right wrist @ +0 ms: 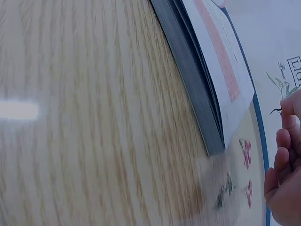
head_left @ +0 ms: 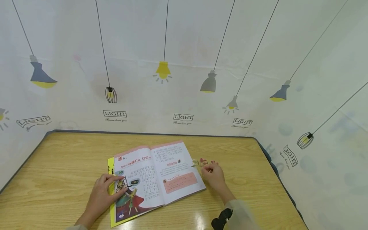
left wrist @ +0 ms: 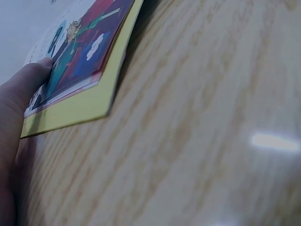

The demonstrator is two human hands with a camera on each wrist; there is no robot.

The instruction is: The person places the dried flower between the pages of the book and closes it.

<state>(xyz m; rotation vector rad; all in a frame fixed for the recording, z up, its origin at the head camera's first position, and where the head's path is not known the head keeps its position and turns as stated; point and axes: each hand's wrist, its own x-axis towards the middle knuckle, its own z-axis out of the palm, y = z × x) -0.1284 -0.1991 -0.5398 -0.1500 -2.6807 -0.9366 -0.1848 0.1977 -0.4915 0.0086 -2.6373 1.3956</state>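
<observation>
An open illustrated book [head_left: 161,179] lies on the wooden table, a yellow cover edge [head_left: 112,220] showing beneath its left page. My left hand [head_left: 99,195] rests on that page's outer edge, index finger and thumb extended over the picture. In the left wrist view the thumb [left wrist: 35,75] presses on the page; the other fingers are hidden there. My right hand [head_left: 214,175], beside the right page's edge, pinches a thin green leafy sprig [right wrist: 281,87] between thumb and fingertip. Its other fingers are curled. Small red flower sprigs [right wrist: 247,153] and a green sprig [right wrist: 225,190] lie on the table nearby.
The wooden table [head_left: 72,159] has a dark blue edge [head_left: 152,133] along its back. Behind it hangs a pale wall covering [head_left: 138,76] printed with lamps. A black device [head_left: 222,218] is strapped at the right wrist.
</observation>
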